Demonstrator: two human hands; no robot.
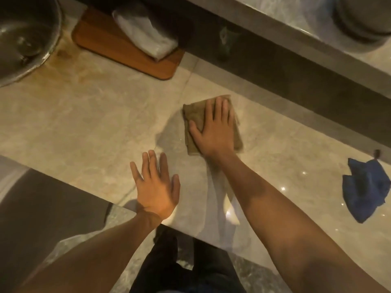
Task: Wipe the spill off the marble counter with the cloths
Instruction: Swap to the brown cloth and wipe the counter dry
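A folded brown cloth (191, 115) lies flat on the beige marble counter (84, 127). My right hand (213, 127) presses down on it with the palm and spread fingers, covering most of it. My left hand (155, 187) hovers over the counter's near edge, fingers apart and holding nothing. A crumpled blue cloth (366, 189) lies on the counter at the far right, away from both hands. A brownish stain (67, 58) marks the marble near the metal bowl at the upper left.
A large metal bowl (23, 37) sits at the top left. A wooden board (127, 53) carries a folded white cloth (146, 34) at the back. A dark recess and a raised ledge (296, 28) run along the far side. The counter's near edge drops to the floor.
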